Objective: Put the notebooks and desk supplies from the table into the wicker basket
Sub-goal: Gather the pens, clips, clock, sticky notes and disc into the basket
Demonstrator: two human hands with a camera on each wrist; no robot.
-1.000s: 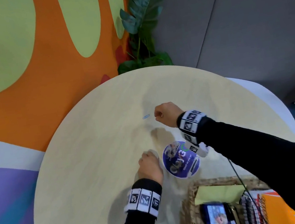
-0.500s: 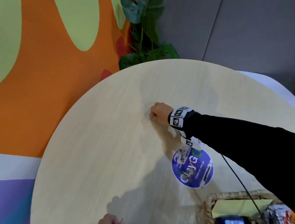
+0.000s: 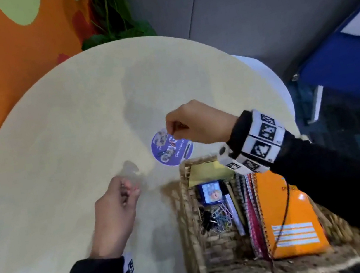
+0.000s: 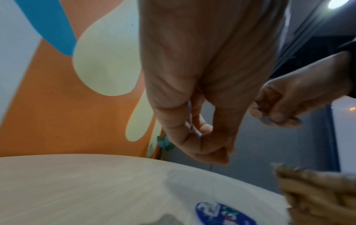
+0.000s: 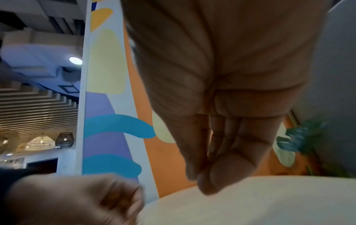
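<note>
Both our hands hover over the desk (image 3: 55,138): right hand (image 3: 196,125) pinches a small clip (image 4: 266,120), just far of the basket (image 3: 191,229); left hand (image 3: 116,215), curled, grips what we cannot tell.

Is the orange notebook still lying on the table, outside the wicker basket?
No, the orange notebook stands inside the wicker basket, next to the other spiral notebooks.

Two hands, left (image 3: 116,215) and right (image 3: 195,123), work above one round table (image 3: 54,133) bearing one sticker (image 3: 172,147). One basket (image 3: 198,240), near right, holds one orange notebook (image 3: 292,213), one yellow pad (image 3: 206,172), one blue card (image 3: 211,192) and a tangle of clips (image 3: 221,216) too jumbled to count. One plant (image 3: 110,12) stands at the far side.
</note>
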